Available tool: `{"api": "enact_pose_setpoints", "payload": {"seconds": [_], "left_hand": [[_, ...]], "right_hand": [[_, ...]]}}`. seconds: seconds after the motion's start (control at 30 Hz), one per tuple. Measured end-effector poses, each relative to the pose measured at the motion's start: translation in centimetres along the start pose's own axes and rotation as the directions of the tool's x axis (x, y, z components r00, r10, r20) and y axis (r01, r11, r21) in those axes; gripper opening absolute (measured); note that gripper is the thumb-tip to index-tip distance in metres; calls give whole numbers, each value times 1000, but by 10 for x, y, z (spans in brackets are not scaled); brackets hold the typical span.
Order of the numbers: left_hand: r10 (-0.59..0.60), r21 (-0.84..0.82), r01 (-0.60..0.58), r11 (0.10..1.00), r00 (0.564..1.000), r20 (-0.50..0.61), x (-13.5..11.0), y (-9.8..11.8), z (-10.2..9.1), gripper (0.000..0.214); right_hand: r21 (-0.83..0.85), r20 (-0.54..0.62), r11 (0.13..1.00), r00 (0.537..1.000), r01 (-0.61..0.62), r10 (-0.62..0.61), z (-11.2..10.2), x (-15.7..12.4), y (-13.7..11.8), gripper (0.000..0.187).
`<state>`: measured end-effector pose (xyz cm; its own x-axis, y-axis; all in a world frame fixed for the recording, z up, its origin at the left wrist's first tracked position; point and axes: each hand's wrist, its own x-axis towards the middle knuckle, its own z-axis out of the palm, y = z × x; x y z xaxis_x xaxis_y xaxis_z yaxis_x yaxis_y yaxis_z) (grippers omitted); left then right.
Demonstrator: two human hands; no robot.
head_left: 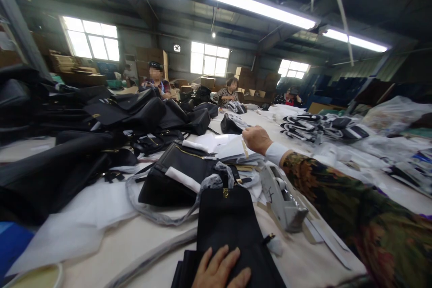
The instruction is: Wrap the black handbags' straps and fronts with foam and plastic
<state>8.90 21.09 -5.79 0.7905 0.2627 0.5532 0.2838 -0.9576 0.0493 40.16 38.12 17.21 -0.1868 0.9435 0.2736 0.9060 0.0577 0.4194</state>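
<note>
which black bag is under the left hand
The bag at bottom centre, with the gold clasp: the left hand lies on it, touching neither the gold-zipped bag behind nor the bag heap.

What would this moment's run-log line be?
left hand: spread on black bag | right hand: at paper stack, grip unclear | nearby: grey tape dispenser

Fluorescent tubes (259, 7) glow under a dark roof (178, 9); three paned windows (209, 59) line the far wall (182, 60), near stacked cardboard boxes (245, 78).
</note>
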Motion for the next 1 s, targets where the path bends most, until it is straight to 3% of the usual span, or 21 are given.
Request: {"api": "enact_pose_setpoints", "payload": {"seconds": [0.1, 0.17, 0.23, 0.3, 0.37, 0.43, 0.5, 0.57, 0.67, 0.73, 0.8, 0.87, 0.93, 1.0], "left_hand": [[-82, -159, 92, 983, 995, 63, -2, -1, -3, 55], [-215, -350, 242, 905, 970, 114, -1, 0, -14, 63], [-387, -565, 421, 710, 903, 187, 4, 2, -32, 72], [-525, -736, 537, 411, 800, 291, 14, 2, -51, 76], [-595, -831, 541, 127, 712, 373, 28, 0, -66, 82], [-646, -850, 526, -25, 640, 416, 40, -1, -74, 88], [-691, -827, 561, -38, 583, 427, 49, 2, -76, 87], [-743, -781, 621, 68, 554, 376, 51, 10, -76, 80], [-790, -693, 640, 333, 591, 166, 45, 28, -84, 63], [-771, -642, 625, 445, 632, 81, 41, 37, -94, 50], [-765, -645, 638, 420, 631, 127, 39, 42, -105, 43], [-764, -703, 654, 280, 595, 250, 41, 42, -111, 45], [-741, -759, 640, 120, 567, 361, 47, 40, -112, 55], [-717, -761, 645, 72, 564, 409, 53, 36, -110, 68]], "right_hand": [[21, -44, 997, 996, 72, -71, -14, -48, -37, 23], [78, -114, 978, 976, 192, -183, -18, -90, -71, 21], [163, -233, 917, 917, 364, -322, -20, -134, -106, 19], [248, -302, 849, 870, 467, -390, -24, -172, -135, 17], [337, -318, 772, 837, 538, -445, -32, -199, -157, 15], [410, -325, 690, 802, 597, -500, -41, -216, -170, 14], [456, -349, 630, 778, 629, -523, -48, -225, -176, 14], [501, -378, 612, 791, 612, -481, -51, -232, -175, 14], [603, -391, 628, 868, 493, -307, -48, -241, -159, 15], [667, -366, 648, 919, 368, -145, -44, -247, -143, 17], [706, -347, 654, 938, 273, -18, -43, -252, -129, 18], [708, -350, 654, 937, 266, -2, -47, -257, -124, 18], [682, -369, 641, 922, 353, -116, -55, -263, -130, 17], [643, -380, 598, 877, 479, -295, -62, -271, -142, 16]]}}
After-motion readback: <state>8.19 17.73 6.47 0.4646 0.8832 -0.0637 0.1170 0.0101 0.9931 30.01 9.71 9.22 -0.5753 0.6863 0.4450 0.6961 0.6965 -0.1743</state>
